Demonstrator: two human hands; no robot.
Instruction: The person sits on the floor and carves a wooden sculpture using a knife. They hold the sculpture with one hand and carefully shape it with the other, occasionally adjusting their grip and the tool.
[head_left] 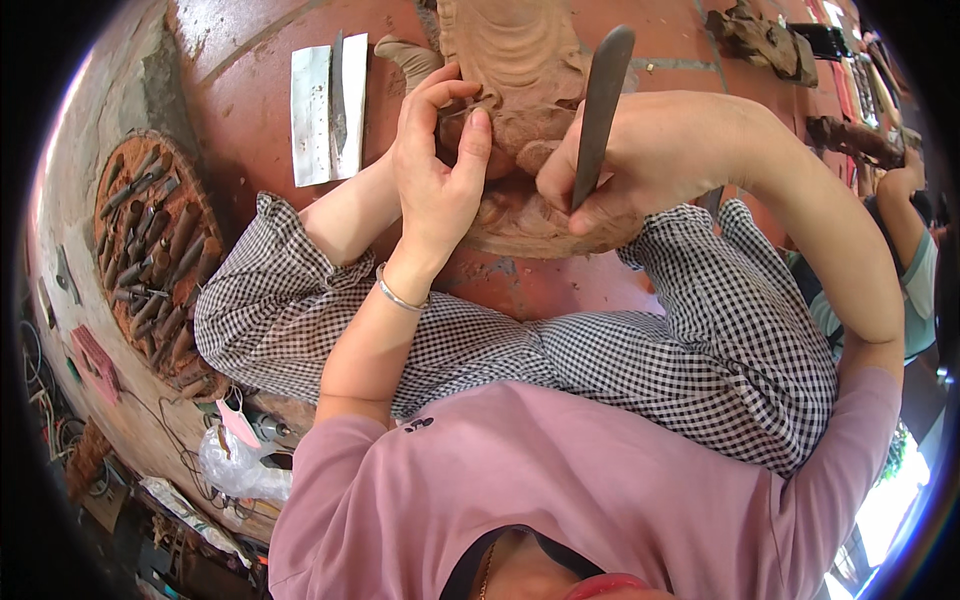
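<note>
A brown wood carving (512, 45) with deep folds and a broad rounded base lies between my legs, at the top middle. My left hand (440, 150) grips its left side, fingers bent over the edge and thumb pressed on the carved surface. My right hand (640, 150) holds a flat grey steel blade (604, 100) with a rounded upper end, which stands up out of the fist. The blade's lower end meets my fingers over the right part of the carving, and its working tip is hidden there.
A round tray (205, 215) at the left holds many wood-handled carving tools. Beside it on the tiled floor, another thin blade (338, 95) rests on white paper (311, 110). Carved wood pieces (765, 40) and another person's arm (895, 200) are at the right.
</note>
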